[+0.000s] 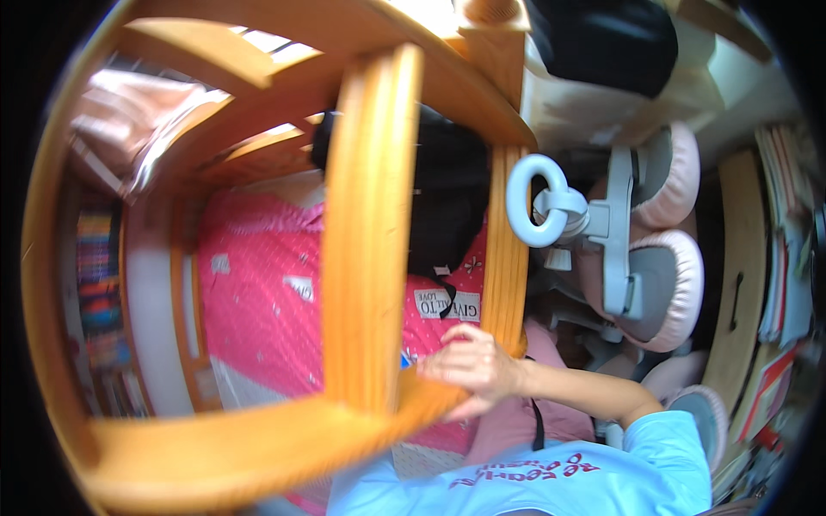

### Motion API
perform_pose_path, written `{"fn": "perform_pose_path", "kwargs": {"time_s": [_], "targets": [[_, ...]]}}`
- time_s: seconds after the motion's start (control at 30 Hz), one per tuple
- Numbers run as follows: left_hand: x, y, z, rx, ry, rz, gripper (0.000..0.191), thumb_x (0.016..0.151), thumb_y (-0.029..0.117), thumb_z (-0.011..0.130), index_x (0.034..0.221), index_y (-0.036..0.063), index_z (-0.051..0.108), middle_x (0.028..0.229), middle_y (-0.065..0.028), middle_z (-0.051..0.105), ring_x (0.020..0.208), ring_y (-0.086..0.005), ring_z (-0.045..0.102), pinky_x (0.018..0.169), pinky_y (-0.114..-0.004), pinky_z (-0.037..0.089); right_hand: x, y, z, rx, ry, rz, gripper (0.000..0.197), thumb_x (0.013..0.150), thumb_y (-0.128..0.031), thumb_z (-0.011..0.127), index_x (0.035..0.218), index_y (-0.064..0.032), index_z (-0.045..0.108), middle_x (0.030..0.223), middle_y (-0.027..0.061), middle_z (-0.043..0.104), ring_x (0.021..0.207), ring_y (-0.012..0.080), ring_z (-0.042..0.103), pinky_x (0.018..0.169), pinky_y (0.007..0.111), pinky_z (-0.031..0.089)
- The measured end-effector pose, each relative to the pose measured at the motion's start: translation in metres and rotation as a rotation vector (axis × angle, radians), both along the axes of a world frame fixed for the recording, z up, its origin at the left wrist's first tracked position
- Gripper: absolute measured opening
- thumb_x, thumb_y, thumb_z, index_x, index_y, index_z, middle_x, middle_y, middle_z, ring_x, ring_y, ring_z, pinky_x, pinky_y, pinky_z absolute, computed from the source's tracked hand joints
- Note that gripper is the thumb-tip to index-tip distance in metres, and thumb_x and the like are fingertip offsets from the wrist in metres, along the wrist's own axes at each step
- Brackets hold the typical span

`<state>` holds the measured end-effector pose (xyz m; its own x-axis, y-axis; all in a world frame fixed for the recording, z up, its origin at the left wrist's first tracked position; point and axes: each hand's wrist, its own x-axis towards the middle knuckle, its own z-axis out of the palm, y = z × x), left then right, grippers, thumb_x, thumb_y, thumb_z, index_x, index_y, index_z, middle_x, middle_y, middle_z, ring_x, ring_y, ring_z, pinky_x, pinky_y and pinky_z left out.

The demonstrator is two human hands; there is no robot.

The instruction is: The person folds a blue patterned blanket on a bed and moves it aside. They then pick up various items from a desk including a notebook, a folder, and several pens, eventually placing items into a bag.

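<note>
My right hand (477,364) grips the side rail (219,451) of a wooden ladder-like frame, its fingers over the upper edge and its thumb below. A broad wooden rung (368,245) spans the frame, and another wooden rung (506,251) is just past my hand. Through the frame a bed with a pink printed sheet (264,322) shows. Black fabric (445,193), perhaps a bag or garment, lies on it, partly hidden by the rung. A small blue object (404,361) peeks out by my fingertips. My left hand is out of view.
To the right stands a light blue chair frame (618,226) with pink-covered cushions (671,290) and a ring-shaped part (535,200). Beyond it are a wooden drawer front (739,284) and stacked papers (787,258). Books (100,258) fill a shelf at left. A black object (606,45) is at upper right.
</note>
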<state>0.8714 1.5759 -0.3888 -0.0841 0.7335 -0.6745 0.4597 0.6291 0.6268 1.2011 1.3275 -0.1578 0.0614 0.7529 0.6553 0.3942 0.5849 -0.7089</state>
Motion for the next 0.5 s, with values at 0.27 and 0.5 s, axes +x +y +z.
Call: {"fn": "perform_pose_path", "kwargs": {"time_s": [0.27, 0.5], "targets": [[-0.073, -0.256, 0.201, 0.05, -0.181, 0.454, 0.055, 0.071, 0.021, 0.073, 0.116, 0.0007, 0.049, 0.098, -0.0132, 0.061, 0.082, -0.024, 0.062, 0.076, -0.037, 0.052, 0.011, -0.02, 0.044, -0.315, -0.214, 0.069, 0.048, 0.073, -0.032, 0.071, 0.108, -0.0017, 0.06, 0.077, 0.0123, 0.064, 0.07, 0.0255, 0.061, 0.074, 0.037, 0.043], [-0.084, -0.345, 0.346, 0.4, 0.138, 0.238, 0.078, 0.058, 0.005, 0.078, 0.124, 0.0041, 0.037, 0.11, -0.0121, 0.055, 0.099, -0.0229, 0.056, 0.088, -0.035, 0.044, -0.001, -0.027, 0.066, -0.423, -0.344, 0.111, 0.047, 0.081, -0.035, 0.063, 0.112, -0.0006, 0.057, 0.074, 0.0177, 0.062, 0.071, 0.0343, 0.06, 0.068, 0.041, 0.045]]}}
